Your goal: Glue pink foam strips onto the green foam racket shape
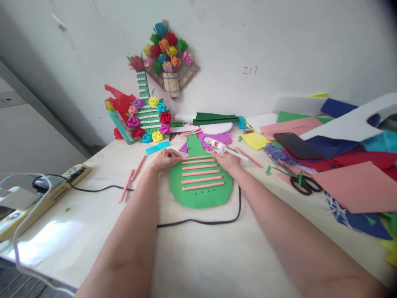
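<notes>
A green guitar-shaped paper cutout (pixel 200 194) lies flat on the table before me, with several pink paper strips (pixel 201 179) glued across it. My left hand (pixel 166 159) rests at the cutout's upper left edge, fingers curled onto the end of the top strip. My right hand (pixel 228 159) presses at the upper right edge, fingers closed on the strip's other end. A white glue gun (pixel 221 146) lies just behind my right hand.
A black cable (pixel 198 222) loops under the cutout to a power strip (pixel 49 192) at left. Loose pink strips (pixel 132 179), scissors (pixel 303 183), a dark phone (pixel 297 145) and stacked coloured paper (pixel 356 186) lie around. Finished paper-flower crafts (pixel 149 120) lean on the wall.
</notes>
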{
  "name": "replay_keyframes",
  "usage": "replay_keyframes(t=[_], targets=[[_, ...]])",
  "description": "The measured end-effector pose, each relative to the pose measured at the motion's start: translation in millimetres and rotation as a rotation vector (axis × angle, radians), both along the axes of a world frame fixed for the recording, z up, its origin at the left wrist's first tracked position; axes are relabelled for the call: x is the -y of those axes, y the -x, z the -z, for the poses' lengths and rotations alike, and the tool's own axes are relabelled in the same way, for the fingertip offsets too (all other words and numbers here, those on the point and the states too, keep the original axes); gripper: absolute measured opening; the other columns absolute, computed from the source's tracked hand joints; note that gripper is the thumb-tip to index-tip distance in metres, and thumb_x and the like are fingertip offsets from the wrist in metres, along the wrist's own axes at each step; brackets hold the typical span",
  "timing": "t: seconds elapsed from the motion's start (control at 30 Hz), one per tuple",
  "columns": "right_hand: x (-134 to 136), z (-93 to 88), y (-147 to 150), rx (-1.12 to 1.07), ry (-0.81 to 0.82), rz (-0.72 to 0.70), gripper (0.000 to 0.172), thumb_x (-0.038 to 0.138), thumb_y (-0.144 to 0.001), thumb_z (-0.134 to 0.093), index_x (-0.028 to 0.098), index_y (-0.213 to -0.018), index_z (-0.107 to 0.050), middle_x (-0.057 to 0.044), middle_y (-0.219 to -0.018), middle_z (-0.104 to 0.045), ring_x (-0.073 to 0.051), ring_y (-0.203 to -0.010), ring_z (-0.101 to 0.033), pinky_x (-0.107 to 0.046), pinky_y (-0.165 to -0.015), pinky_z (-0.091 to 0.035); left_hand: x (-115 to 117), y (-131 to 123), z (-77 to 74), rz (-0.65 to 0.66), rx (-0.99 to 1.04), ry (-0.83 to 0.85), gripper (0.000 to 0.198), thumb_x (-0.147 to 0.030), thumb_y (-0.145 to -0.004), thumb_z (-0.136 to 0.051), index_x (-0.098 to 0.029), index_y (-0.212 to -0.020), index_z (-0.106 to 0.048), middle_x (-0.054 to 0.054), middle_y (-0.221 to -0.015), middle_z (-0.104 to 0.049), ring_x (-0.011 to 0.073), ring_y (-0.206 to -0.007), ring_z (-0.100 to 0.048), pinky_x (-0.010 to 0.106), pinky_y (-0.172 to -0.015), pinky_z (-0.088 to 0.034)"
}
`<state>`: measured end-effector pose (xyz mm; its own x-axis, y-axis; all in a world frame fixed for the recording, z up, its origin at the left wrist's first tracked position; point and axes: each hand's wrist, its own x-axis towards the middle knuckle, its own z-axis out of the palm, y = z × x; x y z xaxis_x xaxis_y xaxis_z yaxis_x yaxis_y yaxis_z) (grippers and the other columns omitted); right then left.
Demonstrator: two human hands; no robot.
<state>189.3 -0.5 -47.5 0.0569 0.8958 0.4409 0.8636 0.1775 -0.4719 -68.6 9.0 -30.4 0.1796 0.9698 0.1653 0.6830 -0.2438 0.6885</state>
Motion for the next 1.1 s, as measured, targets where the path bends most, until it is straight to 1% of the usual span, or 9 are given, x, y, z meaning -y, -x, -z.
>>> replay_keyframes(t=[0.13,0.2,0.3,0.37,0.5,0.63,0.77,0.9,1.1], targets=[[-3.0,3.9,-0.5,-0.027,-0.022,-0.008,0.037,0.048,-0.074,-0.050,0.019,-0.090,-0.066,-0.007,-0.075,-0.068,-0.023,-0.071,-0.063,-0.030,-0.062,-0.046,-5.2,-0.4,1.7,-0.047,0.013,-0.054,0.026,-0.041,-0.062,-0.058,-0.016,-0.069,-0.060,0.001,-0.069,-0.058,0.0132,-0.064,-0.050,0.025,-0.059,-0.039],[-4.3,5.9,-0.8,-0.065,-0.034,-0.016,0.036,0.048,-0.073,-0.051,0.020,-0.089,-0.066,-0.006,-0.073,-0.068,-0.022,-0.070,-0.063,-0.029,-0.061,-0.046,-8.2,-3.3,4.3,-0.110,-0.040,-0.093,0.029,-0.044,-0.064,-0.056,-0.017,-0.071,-0.058,0.002,-0.072,-0.059,0.0150,-0.068,-0.050,0.027,-0.062,-0.039],[-4.4,7.4,-0.9,-0.130,-0.060,-0.057,0.035,0.048,-0.072,-0.053,0.019,-0.088,-0.066,-0.005,-0.071,-0.068,-0.022,-0.070,-0.062,-0.028,-0.060,-0.047,-10.2,-13.4,6.2,-0.195,-0.131,-0.162,0.038,-0.052,-0.064,-0.056,-0.019,-0.081,-0.059,0.003,-0.086,-0.061,0.0192,-0.081,-0.051,0.030,-0.071,-0.040],[-3.3,7.0,-0.7,-0.158,-0.075,-0.099,0.034,0.047,-0.072,-0.053,0.019,-0.087,-0.065,-0.005,-0.071,-0.068,-0.021,-0.071,-0.062,-0.028,-0.060,-0.047,-10.9,-22.4,5.9,-0.205,-0.188,-0.197,0.044,-0.054,-0.063,-0.057,-0.020,-0.090,-0.059,0.004,-0.096,-0.061,0.0216,-0.091,-0.049,0.033,-0.080,-0.038],[-0.9,4.7,0.2,-0.153,-0.052,-0.147,0.031,0.045,-0.073,-0.054,0.020,-0.087,-0.065,-0.005,-0.075,-0.068,-0.020,-0.074,-0.062,-0.028,-0.063,-0.048,-14.7,-38.0,5.7,-0.178,-0.290,-0.205,0.054,-0.055,-0.062,-0.059,-0.022,-0.104,-0.057,0.005,-0.100,-0.061,0.0243,-0.100,-0.046,0.037,-0.092,-0.030],[-0.2,3.0,1.1,-0.107,-0.018,-0.136,0.032,0.045,-0.072,-0.055,0.020,-0.090,-0.066,-0.005,-0.077,-0.068,-0.021,-0.072,-0.062,-0.029,-0.063,-0.048,-19.5,-44.9,8.1,-0.175,-0.360,-0.161,0.066,-0.059,-0.058,-0.060,-0.024,-0.113,-0.054,0.007,-0.104,-0.059,0.0285,-0.106,-0.042,0.038,-0.092,-0.030],[0.2,2.5,1.7,-0.101,0.020,-0.116,0.035,0.046,-0.070,-0.055,0.021,-0.092,-0.066,-0.005,-0.077,-0.068,-0.021,-0.070,-0.062,-0.028,-0.061,-0.047,-19.8,-45.6,7.9,-0.198,-0.414,-0.130,0.072,-0.061,-0.055,-0.062,-0.024,-0.116,-0.053,0.009,-0.107,-0.058,0.0319,-0.108,-0.040,0.040,-0.092,-0.030],[1.2,1.8,2.3,-0.105,0.025,-0.100,0.037,0.049,-0.070,-0.055,0.021,-0.091,-0.067,-0.005,-0.076,-0.068,-0.021,-0.071,-0.062,-0.028,-0.060,-0.047,-16.9,-46.0,5.7,-0.225,-0.434,-0.105,0.073,-0.063,-0.054,-0.061,-0.026,-0.117,-0.054,0.010,-0.110,-0.056,0.0340,-0.110,-0.038,0.042,-0.091,-0.032],[1.7,0.6,3.2,-0.097,0.030,-0.098,0.037,0.049,-0.071,-0.054,0.020,-0.091,-0.067,-0.006,-0.076,-0.068,-0.021,-0.070,-0.062,-0.029,-0.059,-0.047,-14.7,-48.4,3.5,-0.250,-0.440,-0.067,0.071,-0.063,-0.055,-0.060,-0.028,-0.116,-0.054,0.010,-0.110,-0.056,0.0330,-0.111,-0.040,0.043,-0.090,-0.033]])
